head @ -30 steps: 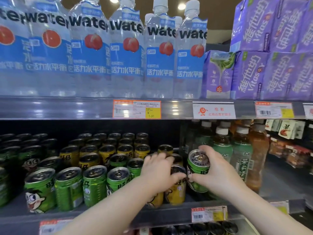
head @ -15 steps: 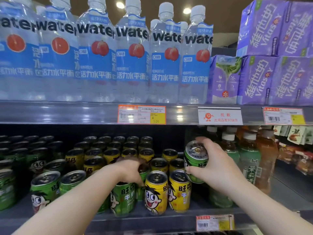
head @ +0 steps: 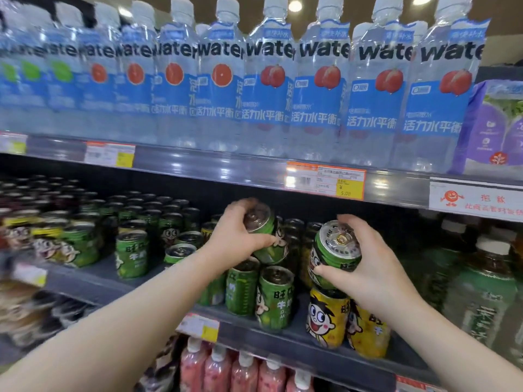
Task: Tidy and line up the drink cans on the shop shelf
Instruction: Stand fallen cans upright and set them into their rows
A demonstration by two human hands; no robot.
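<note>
Middle shelf (head: pixel 283 339), left hand (head: pixel 235 239): fingers clamped round tilted green can (head: pixel 267 241), raised.
Right hand (head: pixel 368 267): fingers gripping second green can (head: pixel 334 253), tilted.

We see 2 green cans lifted off the shelf (head: pixel 283 339), both tilted with their silver tops toward us: one (head: pixel 266 236) held in the left hand (head: pixel 235 239), one (head: pixel 335 254) in the right hand (head: pixel 365 267). Below stand upright green cans (head: pixel 273 298) and, right of them, yellow cans (head: pixel 327 318) at the shelf's front edge.
</note>
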